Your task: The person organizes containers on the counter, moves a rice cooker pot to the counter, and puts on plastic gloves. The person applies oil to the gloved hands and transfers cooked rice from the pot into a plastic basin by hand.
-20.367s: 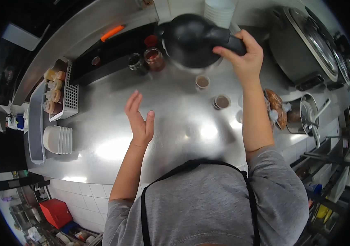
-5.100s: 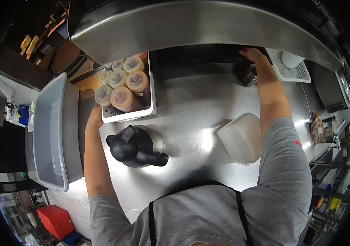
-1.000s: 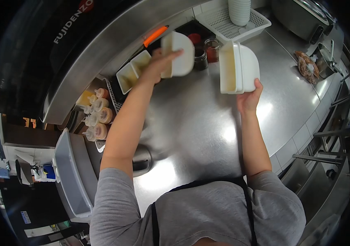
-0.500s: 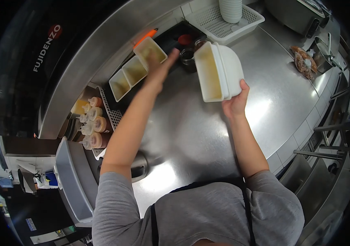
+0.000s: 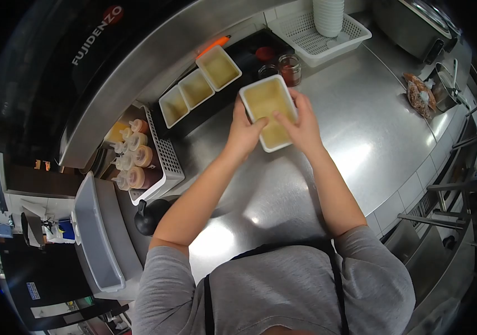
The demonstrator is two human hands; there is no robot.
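Note:
Both of my hands grip a white rectangular container point(image 5: 271, 96) above the steel counter, its yellowish inside facing up toward me. My left hand point(image 5: 245, 131) holds its left side, and my right hand point(image 5: 301, 121) holds its right side, with both thumbs over the opening. Whether other containers are nested beneath it is hidden. Up and to the left, three similar white containers stand in a row on a black tray: a near one point(image 5: 173, 108), a middle one point(image 5: 196, 89) and a far one point(image 5: 219, 68).
Squeeze bottles point(image 5: 138, 158) fill a white basket point(image 5: 172, 173) at left. Glass jars point(image 5: 290, 70) stand behind the held container. A white perforated basket point(image 5: 319, 54) with stacked bowls point(image 5: 328, 19) is at the back. A bagged brown food point(image 5: 419, 96) lies beside a metal pot point(image 5: 446, 92) at right.
My left hand has come from the row of containers to the held container. The container has moved left and turned from sideways to opening-up. Both hands now hold it.

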